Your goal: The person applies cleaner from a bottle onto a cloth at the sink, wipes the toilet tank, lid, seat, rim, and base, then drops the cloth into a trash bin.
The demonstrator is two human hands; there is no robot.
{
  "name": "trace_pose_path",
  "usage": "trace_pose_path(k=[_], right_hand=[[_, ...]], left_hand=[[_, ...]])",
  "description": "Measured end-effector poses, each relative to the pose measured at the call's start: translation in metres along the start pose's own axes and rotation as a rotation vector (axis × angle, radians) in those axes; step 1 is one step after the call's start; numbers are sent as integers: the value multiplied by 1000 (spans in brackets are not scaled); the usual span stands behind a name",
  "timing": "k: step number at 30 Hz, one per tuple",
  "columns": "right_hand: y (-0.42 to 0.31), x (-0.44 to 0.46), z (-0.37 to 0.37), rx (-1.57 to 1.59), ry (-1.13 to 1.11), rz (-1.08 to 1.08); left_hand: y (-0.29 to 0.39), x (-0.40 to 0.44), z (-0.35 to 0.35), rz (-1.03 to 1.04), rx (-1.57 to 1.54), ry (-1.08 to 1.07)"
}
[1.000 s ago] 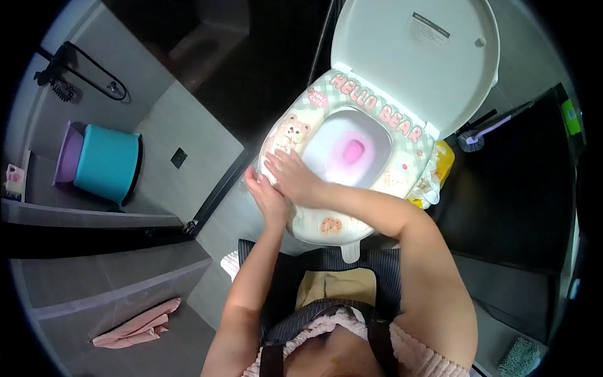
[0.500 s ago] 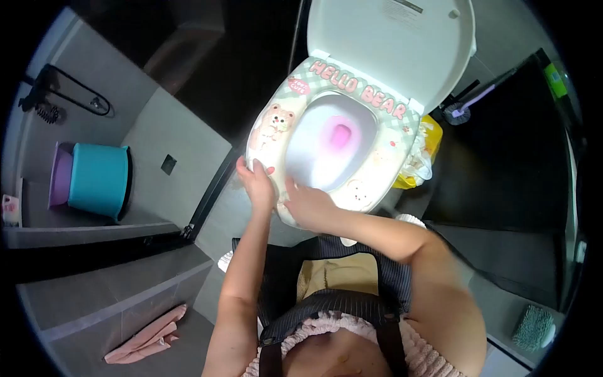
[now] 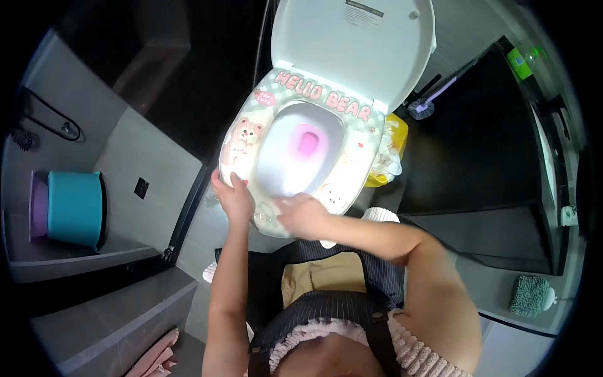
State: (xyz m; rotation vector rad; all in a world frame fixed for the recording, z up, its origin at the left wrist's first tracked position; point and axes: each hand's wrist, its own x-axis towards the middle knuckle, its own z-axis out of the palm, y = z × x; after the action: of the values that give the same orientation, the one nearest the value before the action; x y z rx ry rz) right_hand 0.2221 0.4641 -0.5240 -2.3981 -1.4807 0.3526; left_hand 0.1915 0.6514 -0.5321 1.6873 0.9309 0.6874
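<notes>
A padded toilet seat cover (image 3: 350,160) with bear pictures and "HELLO BEAR" lettering lies over the toilet seat. Its front left edge is in my left hand (image 3: 235,200), the thumb on top and the fingers around the outer side. My right hand (image 3: 306,215) touches the front of the cover near the inner rim, its fingertips smeared by motion. Inside the toilet bowl (image 3: 282,144) there is a pink glow around the drain. The white toilet lid (image 3: 355,47) stands raised behind.
A yellow-lined trash bin (image 3: 391,151) stands right of the toilet, with a purple-handled toilet brush (image 3: 422,108) behind it. At left, a teal bucket (image 3: 75,207) sits beyond a dark threshold. A green scrubbing mitt (image 3: 529,295) lies at lower right, and pink cloth (image 3: 157,357) at lower left.
The whole view has shifted, so the toilet appears further left. My left hand keeps its hold on the cover's edge; my right hand has moved slightly along the front of the cover.
</notes>
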Motion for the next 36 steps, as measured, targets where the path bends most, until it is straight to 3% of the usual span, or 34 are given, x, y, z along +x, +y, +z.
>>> trace_pose_path(k=[2,3,5,6,7,8,10,11,15,16,18,20,22,27,31,32,34,36], right_hand=[[65,-18,-36,-201,-85,-253],[111,-22,-35,-245,120,-317],[170,-9,-89,34,-123,24],[195,5,-118,-296,-238,-30],[226,3,-118,-355,-2,-175],[224,0,-114,-357,-1,-169],[202,-7,-96,-243,149,90],[183,-16,-86,-268,-1,141],[75,-73,-49,-118,175,-52],[78,-76,-57,-63,112,-35],[126,-50,-103,-297,-147,258],[191,-38,-100,-302,143,355],[216,-6,-115,-390,113,386],[246,130,-86,-461,429,226],[187,233,-63,-243,585,206],[150,231,-97,-77,435,202],[133,247,-115,-64,109,-34],[158,258,-99,-122,236,-161]], left_hand=[[-4,4,-1,37,50,5],[-5,5,-1,17,33,7],[3,0,1,-13,-8,33],[5,-1,1,-15,-9,29],[6,0,0,-17,7,18],[6,0,-1,-19,24,7],[1,0,0,53,110,31],[-1,1,1,24,18,28],[-8,4,6,-11,-97,37],[-9,4,4,-27,-99,36],[-10,2,3,-20,-100,30],[-14,3,6,-44,-134,37],[-16,3,7,-27,-112,49],[-17,5,5,-11,-47,29],[-26,9,4,60,57,49],[-29,10,5,86,110,56],[-22,9,5,83,99,69],[-22,9,6,54,56,71]])
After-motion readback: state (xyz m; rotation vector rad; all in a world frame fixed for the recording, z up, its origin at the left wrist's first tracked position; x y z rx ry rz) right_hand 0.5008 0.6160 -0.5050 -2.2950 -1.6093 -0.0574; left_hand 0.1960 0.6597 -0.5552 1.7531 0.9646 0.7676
